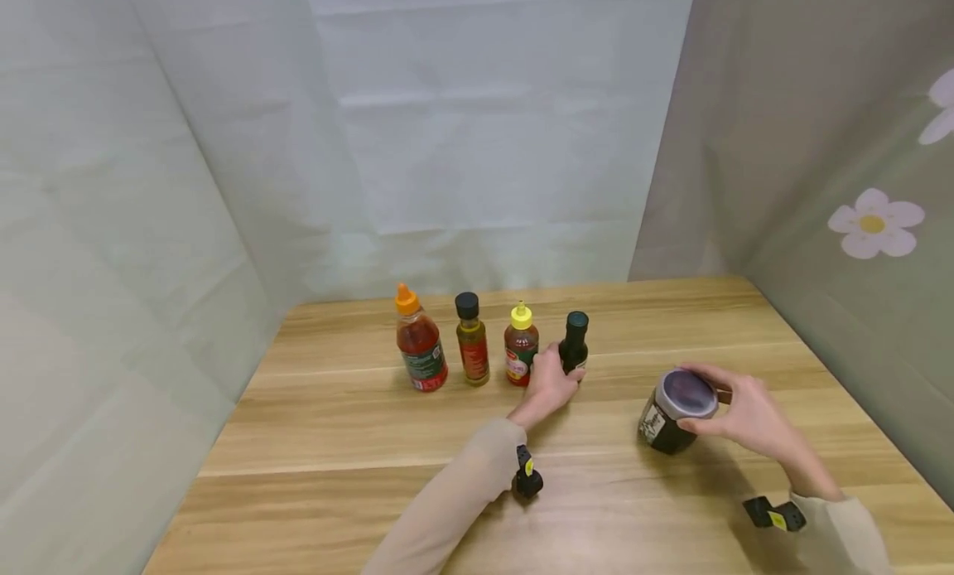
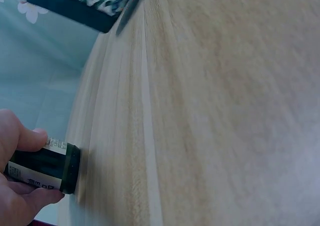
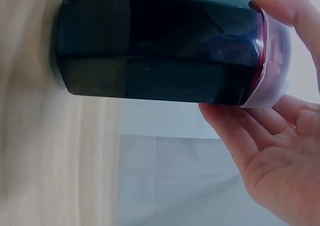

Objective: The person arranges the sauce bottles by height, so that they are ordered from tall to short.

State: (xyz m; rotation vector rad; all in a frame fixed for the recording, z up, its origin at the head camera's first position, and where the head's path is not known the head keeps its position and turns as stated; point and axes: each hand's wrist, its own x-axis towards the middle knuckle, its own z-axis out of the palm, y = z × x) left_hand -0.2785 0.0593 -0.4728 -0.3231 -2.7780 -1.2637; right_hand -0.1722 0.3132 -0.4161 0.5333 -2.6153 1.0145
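Note:
My left hand point(image 1: 548, 381) grips a small dark bottle point(image 1: 575, 341) with a dark cap, which stands upright on the wooden table. Thumb and fingers close round its lower part in the left wrist view, where a pale label point(image 2: 37, 178) shows. At the right, my right hand point(image 1: 754, 416) holds a dark faceted jar point(image 1: 666, 430) near its translucent purplish lid point(image 1: 687, 393), thumb on one side and fingers on the other. The jar leans slightly; whether its base touches the table I cannot tell. Beside my left hand stands a red sauce bottle point(image 1: 521, 343) with a yellow cap.
Further left along the row are a yellowish oil bottle point(image 1: 473, 343) with a black cap and a larger red sauce bottle point(image 1: 421, 347) with an orange tip. Pale cloth point(image 1: 492, 144) hangs behind the table point(image 1: 320, 442); flower-printed cloth point(image 1: 872, 223) hangs at the right.

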